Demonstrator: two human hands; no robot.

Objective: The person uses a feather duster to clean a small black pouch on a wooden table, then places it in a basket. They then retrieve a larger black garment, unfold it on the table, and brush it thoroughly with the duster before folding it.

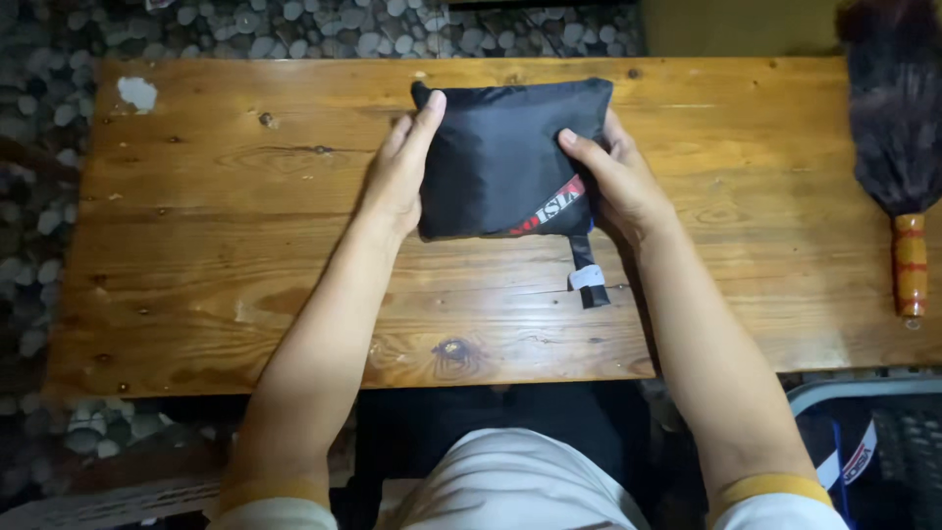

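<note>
I see a wooden plank surface (245,245) with knots and a white paint patch (137,93) upper left. Dark feather duster (895,128) with a striped orange handle lies at the right edge. Pebble floor (39,118) shows left and top. Striped bag (854,451) sits lower right.

Folded pouch (500,157) on table (245,255) centre, between both hands; brush (898,128) far right.
</note>
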